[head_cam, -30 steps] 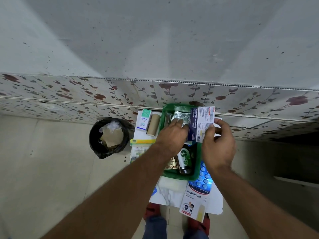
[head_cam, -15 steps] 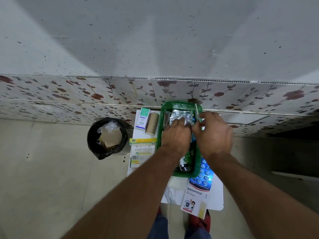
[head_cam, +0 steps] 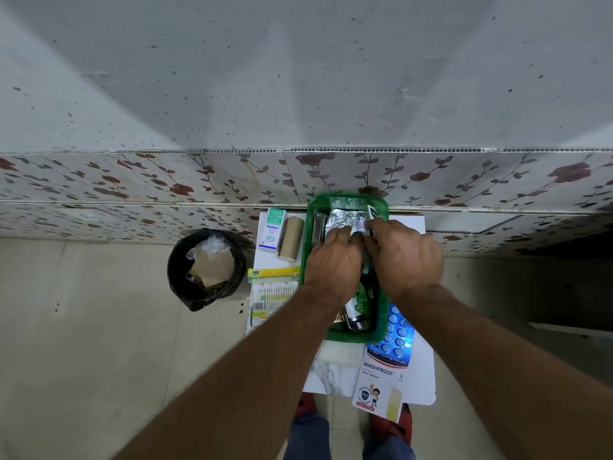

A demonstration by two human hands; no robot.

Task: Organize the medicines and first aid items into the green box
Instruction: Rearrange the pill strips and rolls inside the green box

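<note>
Since a second ago the right hand [head_cam: 403, 257] has brought the blue and white medicine box [head_cam: 372, 214] down from above the rim into the far right corner of the green box [head_cam: 345, 336]; only its dark upper corner now shows, standing on edge past the fingertips. That hand is curled over it, fingers pinched near the carton, though the grip itself is hidden. The left hand [head_cam: 333, 262] stays pressed flat, fingers together, on the silver foil strips [head_cam: 341, 222] at the far end of the green box, holding nothing.

From the head camera, the green box sits on a small white table [head_cam: 426, 370] against the flowered wall, its long axis running away from the person, and both hands lie over its middle and far half. A dark green bottle [head_cam: 360, 302] lies lengthwise at its near end. Left of it are a carton reading "Optibex" [head_cam: 272, 229], a tan bandage roll [head_cam: 291, 238] and a yellow-topped packet [head_cam: 272, 293]. Nearer the person lie a blue tablet strip [head_cam: 396, 333] and a plaster box [head_cam: 384, 381] marked "WASHPROOF". A black bin [head_cam: 205, 268] stands on the floor to the left.
</note>
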